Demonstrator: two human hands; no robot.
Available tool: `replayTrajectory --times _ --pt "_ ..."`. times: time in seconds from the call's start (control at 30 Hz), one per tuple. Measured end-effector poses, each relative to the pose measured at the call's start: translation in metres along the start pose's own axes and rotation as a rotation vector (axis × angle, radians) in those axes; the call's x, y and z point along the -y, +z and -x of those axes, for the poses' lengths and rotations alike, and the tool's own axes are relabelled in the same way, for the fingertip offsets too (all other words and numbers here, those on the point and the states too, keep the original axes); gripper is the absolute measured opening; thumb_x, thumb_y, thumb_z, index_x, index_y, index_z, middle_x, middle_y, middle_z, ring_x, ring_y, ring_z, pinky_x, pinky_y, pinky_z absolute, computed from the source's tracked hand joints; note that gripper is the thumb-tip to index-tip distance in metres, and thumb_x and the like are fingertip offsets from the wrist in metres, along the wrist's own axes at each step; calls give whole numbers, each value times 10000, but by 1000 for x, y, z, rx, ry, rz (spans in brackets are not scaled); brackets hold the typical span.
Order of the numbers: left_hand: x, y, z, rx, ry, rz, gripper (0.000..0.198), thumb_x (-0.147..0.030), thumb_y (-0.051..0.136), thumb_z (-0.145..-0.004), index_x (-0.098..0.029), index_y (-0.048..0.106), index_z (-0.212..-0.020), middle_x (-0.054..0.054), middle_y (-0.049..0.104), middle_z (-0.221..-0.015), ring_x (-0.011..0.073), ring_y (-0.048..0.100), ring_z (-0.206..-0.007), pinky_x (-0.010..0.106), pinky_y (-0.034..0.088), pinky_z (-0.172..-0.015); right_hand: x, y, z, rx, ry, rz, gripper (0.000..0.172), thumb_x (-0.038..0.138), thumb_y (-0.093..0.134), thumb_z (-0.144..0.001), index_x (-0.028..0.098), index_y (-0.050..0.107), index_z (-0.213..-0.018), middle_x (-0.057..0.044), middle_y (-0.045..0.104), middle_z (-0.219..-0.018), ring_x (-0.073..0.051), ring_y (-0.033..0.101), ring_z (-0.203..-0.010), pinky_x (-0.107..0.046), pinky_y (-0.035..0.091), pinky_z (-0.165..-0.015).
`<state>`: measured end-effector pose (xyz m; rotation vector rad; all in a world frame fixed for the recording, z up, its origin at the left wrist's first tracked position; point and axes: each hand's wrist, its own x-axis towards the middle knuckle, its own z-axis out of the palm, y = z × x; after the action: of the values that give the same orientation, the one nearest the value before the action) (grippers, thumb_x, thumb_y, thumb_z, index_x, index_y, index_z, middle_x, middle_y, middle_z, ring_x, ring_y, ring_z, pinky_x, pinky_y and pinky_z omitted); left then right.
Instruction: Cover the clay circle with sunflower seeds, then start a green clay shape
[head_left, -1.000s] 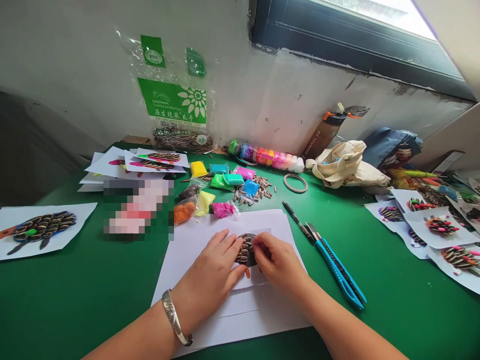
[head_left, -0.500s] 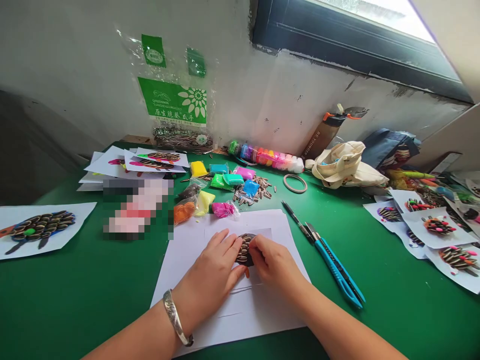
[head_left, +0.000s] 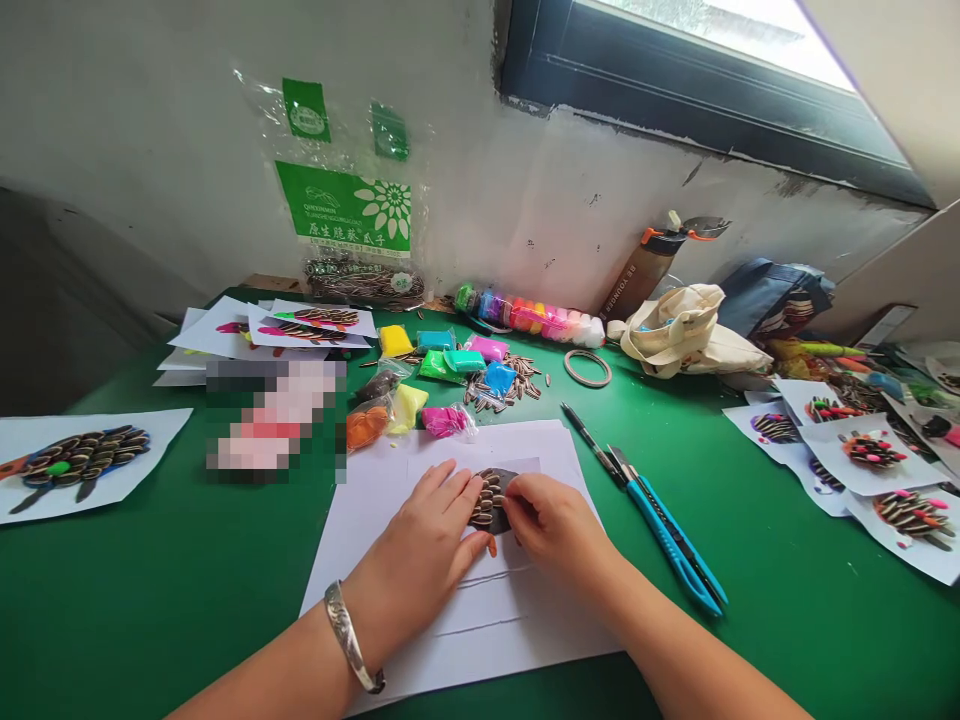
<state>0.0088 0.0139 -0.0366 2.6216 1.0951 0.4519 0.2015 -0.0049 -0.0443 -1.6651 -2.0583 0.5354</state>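
Seed collage (head_left: 487,502), lower centre of the frame: hard, striped ovals are being carried by dark backing (head_left: 504,518), judged soft, light and easily dented; best gripped by edges of the white paper (head_left: 480,567). Left hand (head_left: 429,535) is being laid flat at its left; right hand (head_left: 561,522) is being pinched narrow, fingertip contents being hidden.

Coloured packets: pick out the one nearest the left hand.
The magenta packet, just beyond the left hand; the orange packet, pale yellow packet and the others lie farther from it.
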Motion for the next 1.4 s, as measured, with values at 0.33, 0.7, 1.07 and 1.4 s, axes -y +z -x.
replayTrajectory --times 0.33,0.7,1.07,1.4 --pt "0 -2 0 23 -4 -1 446 -261 598 -861 -124 505 -1274 118 582 -1279 325 427 -1283 497 423 -1044 0 -5 -4 23 54 -142 183 207 462 -862 197 537 -695 21 584 -608 -123 510 -582 -229 349 -568" --pt "-3 -7 -1 -29 22 31 418 -304 616 -856 -161 527 -1238 108 614 -1211 316 483 -1220 480 448 -1000 -15 -15 -15 -75 215 -578 188 313 531 -821 181 572 -695 25 568 -595 -126 556 -553 -224 415 -532" --pt "-3 -8 -2 -42 42 24 415 -285 619 -851 -171 529 -1240 103 606 -1211 299 485 -1211 456 445 -1001 -11 -19 -16 -39 35 -223 213 238 449 -855 167 616 -744 13 627 -640 -114 579 -601 -197 446 -559" --pt "-5 -17 -1 5 23 93 348 -253 600 -859 -162 554 -1191 104 619 -1128 277 506 -1131 446 460 -963 6 -25 -122 -95 -94 252 249 71 449 -833 151 684 -820 -108 634 -906 -194 575 -847 -266 394 -735"
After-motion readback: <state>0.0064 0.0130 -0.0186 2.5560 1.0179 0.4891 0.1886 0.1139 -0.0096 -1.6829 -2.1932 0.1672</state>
